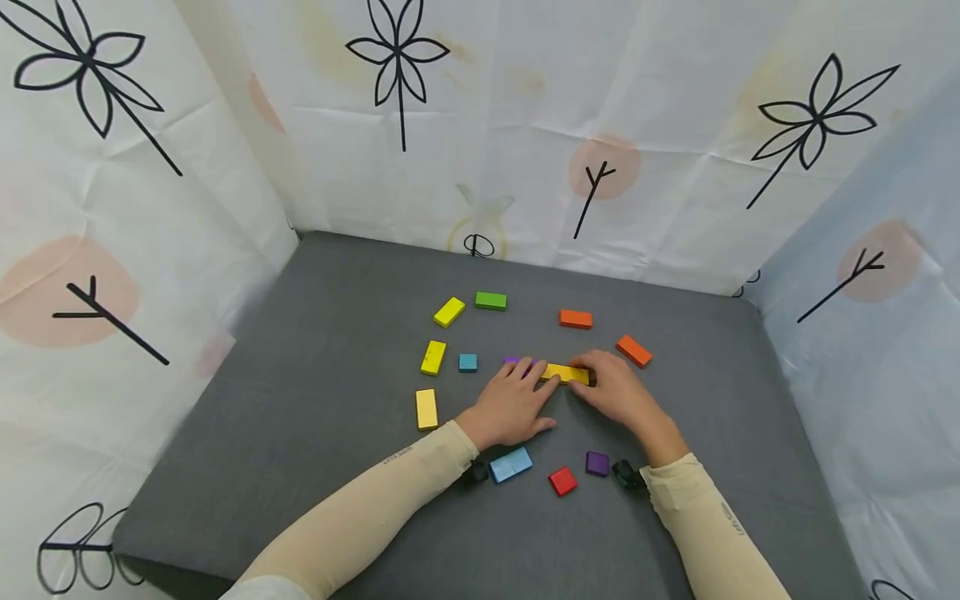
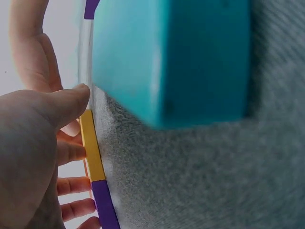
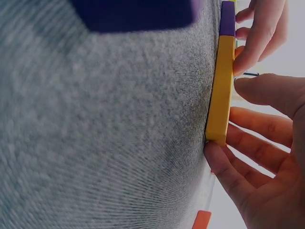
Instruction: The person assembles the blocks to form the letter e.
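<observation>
A long yellow block lies end to end with a purple block on the grey tabletop. My left hand reaches over the place where they meet, its fingers extended and touching both blocks, and it hides much of the purple one in the head view. At the yellow block's right end my right hand holds it, thumb on the near side and fingers behind. One fingertip rests against that end in the right wrist view.
Yellow blocks, a green block and a small blue block lie to the left and back. Orange blocks are behind my right hand. Nearer me are a light blue block, a red block and another purple block.
</observation>
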Available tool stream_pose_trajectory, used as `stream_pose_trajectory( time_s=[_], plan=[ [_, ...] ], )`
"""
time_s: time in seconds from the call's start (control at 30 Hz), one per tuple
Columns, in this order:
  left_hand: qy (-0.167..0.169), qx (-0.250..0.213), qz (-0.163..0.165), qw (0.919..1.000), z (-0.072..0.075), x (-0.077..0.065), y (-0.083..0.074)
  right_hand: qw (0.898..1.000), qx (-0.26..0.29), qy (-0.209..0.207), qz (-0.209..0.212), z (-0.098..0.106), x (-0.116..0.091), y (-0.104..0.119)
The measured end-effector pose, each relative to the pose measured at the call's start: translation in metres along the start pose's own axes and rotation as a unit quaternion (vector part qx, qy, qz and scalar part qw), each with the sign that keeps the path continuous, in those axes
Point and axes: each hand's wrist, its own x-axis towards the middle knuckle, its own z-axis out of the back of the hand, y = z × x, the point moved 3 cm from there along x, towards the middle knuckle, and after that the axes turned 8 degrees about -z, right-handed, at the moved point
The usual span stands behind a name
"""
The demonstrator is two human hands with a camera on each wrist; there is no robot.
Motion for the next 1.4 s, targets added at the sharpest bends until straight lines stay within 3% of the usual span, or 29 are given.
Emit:
stream_pose_trajectory(
  time_s=[0.43,0.87,1.17,1.4],
  plan=[
    [0.008,-0.003,0.003,1.0000,0.003,0.001,0.003,1.000,0.018,-0.014,-0.007,0.020,0.001,0.001],
    [0.009,-0.013,-0.001,0.9999,-0.002,-0.001,0.000,0.997,0.008,-0.060,-0.049,0.055,-0.005,-0.024],
    [0.007,-0.019,-0.005,0.9998,0.001,-0.002,0.004,0.995,0.003,-0.058,-0.079,0.074,0.000,-0.039],
    [0.014,-0.021,-0.004,0.9997,0.001,-0.003,0.003,0.995,0.000,-0.050,-0.090,0.079,0.001,-0.048]
  ],
)
